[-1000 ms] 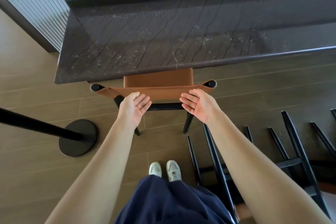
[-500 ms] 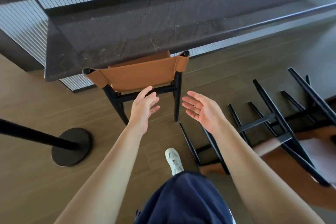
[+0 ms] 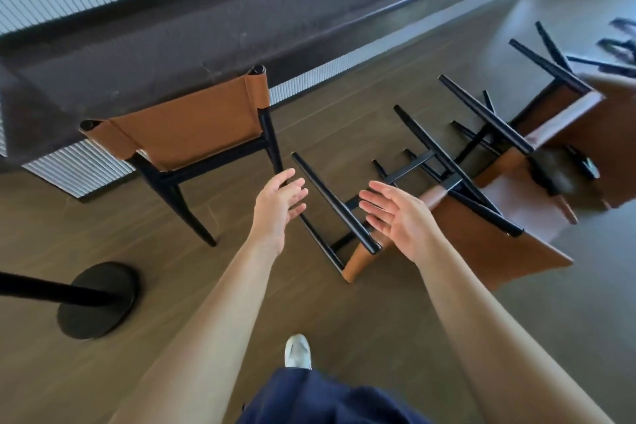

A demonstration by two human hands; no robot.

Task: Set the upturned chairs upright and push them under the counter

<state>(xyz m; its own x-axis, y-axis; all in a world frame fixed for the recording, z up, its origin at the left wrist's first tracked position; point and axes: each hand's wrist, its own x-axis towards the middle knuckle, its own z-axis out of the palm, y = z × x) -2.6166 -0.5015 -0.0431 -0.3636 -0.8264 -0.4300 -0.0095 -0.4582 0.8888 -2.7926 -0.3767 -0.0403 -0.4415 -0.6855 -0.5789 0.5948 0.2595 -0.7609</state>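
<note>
Both hands are out front and neither is holding anything. The left hand (image 3: 280,203) has a wide, loose grip, fingers straight with the palm turned inward. The right hand (image 3: 395,217) is the same, wide grip with the palm up and the fingers spread.

Up and to the left of the left hand is the upright chair (image 3: 192,134), tan back and black frame, standing on its feet with its seat tucked under the dark counter (image 3: 172,34). In this view the left fingertips overlap the bottom of that chair's rear leg, but I can't tell if they actually touch it.

Running right between the two hands is a long black leg (image 3: 334,200) of the nearest upturned chair (image 3: 481,244). That chair lies on the floor (image 3: 103,224) with its legs sticking up and its tan seat spreading out to the right of the right hand. No hand is closed on that leg.

Farther out past the right hand, up and to the right, there's a second upturned chair (image 3: 578,124), also legs up and a bit blurred. Beyond that, more dark legs smear at the frame edge, too blurry to call.

Well off to the left of the left hand, and lower, is a black post with a round base (image 3: 99,299). Down between the forearms you can see one white shoe (image 3: 297,351) and some navy clothing (image 3: 327,399).
</note>
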